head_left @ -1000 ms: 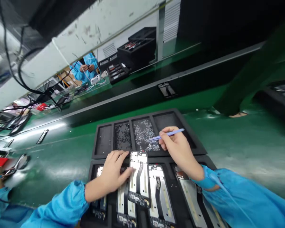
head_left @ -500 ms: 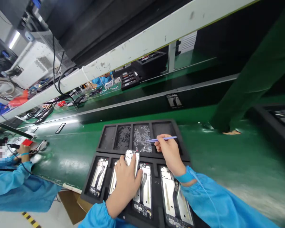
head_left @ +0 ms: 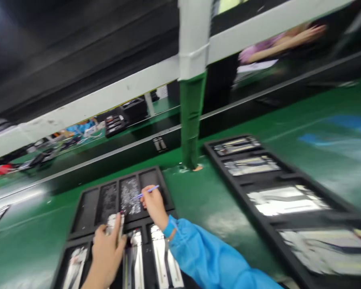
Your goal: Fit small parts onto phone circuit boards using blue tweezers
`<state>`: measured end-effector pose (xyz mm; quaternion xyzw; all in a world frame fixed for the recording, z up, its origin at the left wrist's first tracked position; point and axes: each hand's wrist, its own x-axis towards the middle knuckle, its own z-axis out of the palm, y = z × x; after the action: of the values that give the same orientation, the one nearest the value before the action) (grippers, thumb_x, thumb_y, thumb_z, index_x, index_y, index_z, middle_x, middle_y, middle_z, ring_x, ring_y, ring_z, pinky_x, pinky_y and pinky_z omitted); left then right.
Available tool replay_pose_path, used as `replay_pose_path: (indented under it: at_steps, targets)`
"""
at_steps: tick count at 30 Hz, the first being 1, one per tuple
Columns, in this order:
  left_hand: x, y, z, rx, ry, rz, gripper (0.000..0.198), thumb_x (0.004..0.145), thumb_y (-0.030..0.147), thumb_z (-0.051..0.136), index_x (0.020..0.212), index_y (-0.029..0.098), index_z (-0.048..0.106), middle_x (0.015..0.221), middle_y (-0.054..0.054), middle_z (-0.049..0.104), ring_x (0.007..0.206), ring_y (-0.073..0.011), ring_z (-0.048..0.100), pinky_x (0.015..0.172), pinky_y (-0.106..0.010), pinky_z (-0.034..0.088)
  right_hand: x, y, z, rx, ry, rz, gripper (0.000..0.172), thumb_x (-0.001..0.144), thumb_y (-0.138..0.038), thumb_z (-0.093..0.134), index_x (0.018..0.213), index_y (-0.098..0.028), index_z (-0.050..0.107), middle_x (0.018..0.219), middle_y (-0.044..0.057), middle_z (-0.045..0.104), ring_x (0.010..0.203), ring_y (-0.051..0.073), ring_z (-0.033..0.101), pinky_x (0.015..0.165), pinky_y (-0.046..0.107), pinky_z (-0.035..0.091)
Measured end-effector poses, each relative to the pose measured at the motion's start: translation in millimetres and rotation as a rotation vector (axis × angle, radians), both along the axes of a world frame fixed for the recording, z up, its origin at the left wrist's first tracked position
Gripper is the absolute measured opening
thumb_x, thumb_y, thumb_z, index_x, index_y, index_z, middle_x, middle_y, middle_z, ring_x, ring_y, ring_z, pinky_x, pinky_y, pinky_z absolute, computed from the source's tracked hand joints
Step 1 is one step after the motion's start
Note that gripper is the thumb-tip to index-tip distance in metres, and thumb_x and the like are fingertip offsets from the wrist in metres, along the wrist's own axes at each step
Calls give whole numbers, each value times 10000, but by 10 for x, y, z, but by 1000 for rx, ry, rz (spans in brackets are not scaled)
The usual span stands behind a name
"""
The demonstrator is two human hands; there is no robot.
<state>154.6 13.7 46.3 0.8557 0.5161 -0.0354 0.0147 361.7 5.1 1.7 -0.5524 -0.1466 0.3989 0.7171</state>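
My left hand (head_left: 106, 253) is closed around a silver phone frame (head_left: 112, 221), its upper end showing above the fingers. This frame is raised over the black foam tray (head_left: 87, 208), beside the small-parts compartments. In my right hand (head_left: 154, 206) are purple tweezers (head_left: 140, 195), pinched between the fingers. Their tip points left, over a compartment of tiny silvery parts (head_left: 128, 190); whether it touches any is too blurred to tell. Dark tiny bits (head_left: 108, 198) fill the compartment to the left. More phone frames (head_left: 165, 259) lie in the near slots, partly covered by my hands.
A second black tray (head_left: 243, 196) with several phone frames lies on the green bench to the right. A green-wrapped post (head_left: 191, 124) stands between the trays at the back. Behind runs a dark conveyor with a phone frame (head_left: 159, 143). Another person's arm (head_left: 282, 44) shows at upper right.
My view has swung to the right, so the tray and both hands sit further left. The second tray now shows more fully. Both hands keep hold of the phone frame and tweezers.
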Motion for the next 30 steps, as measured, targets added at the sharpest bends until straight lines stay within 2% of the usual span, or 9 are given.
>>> replay_pose_path:
  at_steps: [4,9,12,14,17,20,24,27,30]
  targets:
    - [262,739,224,5,-62,98,568,994,466,422,1545,336,463,1316,-177,481,1199,-427,575,1005,-589,462,51,81,-57,-82,13,-6,288,1006,-372,636,1188,-148,640,1056,56,685,823,157,678,710,324,600]
    - [1119,1903,521,30,-118,175,572,1019,516,537,1513,242,451,1383,-138,533,1214,-314,591,1017,-518,501,48,68,-97,-73,44,12,298,1011,-387,626,1192,-150,634,1034,51,680,795,150,669,689,313,593]
    - [1682,2458,529,63,-127,255,457,999,450,633,1365,187,560,1357,-114,585,1168,-273,623,979,-489,549,47,61,-121,-55,55,13,278,1014,-383,622,1160,-146,635,966,31,672,720,126,644,631,277,572]
    - [1968,2672,445,76,-113,302,419,998,414,647,1338,178,579,1347,-114,595,1160,-267,631,971,-486,561,49,55,-134,-42,58,4,262,1016,-379,619,1132,-144,636,910,13,659,661,107,616,585,250,548]
    - [2202,2792,264,82,-89,331,412,998,398,649,1338,176,580,1345,-114,597,1156,-265,634,968,-487,566,56,55,-140,-35,53,-8,239,1018,-371,619,1082,-141,638,835,-12,636,590,86,572,530,220,510]
    - [2283,2770,146,82,-78,314,415,998,394,651,1344,177,578,1355,-115,591,1168,-269,629,978,-494,560,81,70,-136,-48,33,-7,231,1017,-366,622,1051,-139,641,804,-22,624,566,77,554,512,209,495]
    - [2264,2673,195,57,-84,206,423,997,396,650,1353,180,573,1372,-118,582,1189,-277,619,995,-508,549,140,37,-129,-87,5,36,236,1013,-372,629,1029,-137,647,810,-18,632,579,81,567,523,215,505]
    - [1960,2571,320,19,-92,39,450,998,412,645,1375,182,559,1402,-125,564,1225,-294,600,1025,-537,525,175,-35,-114,-94,-7,84,240,1010,-378,631,1002,-138,649,799,-20,628,587,86,569,539,225,509]
    - [1260,2224,432,-47,-88,-238,477,1019,413,601,1442,206,520,1481,-124,518,1343,-313,524,1117,-569,441,199,-81,-83,-63,-13,95,262,988,-405,652,974,-144,645,756,-30,608,582,89,551,544,227,484]
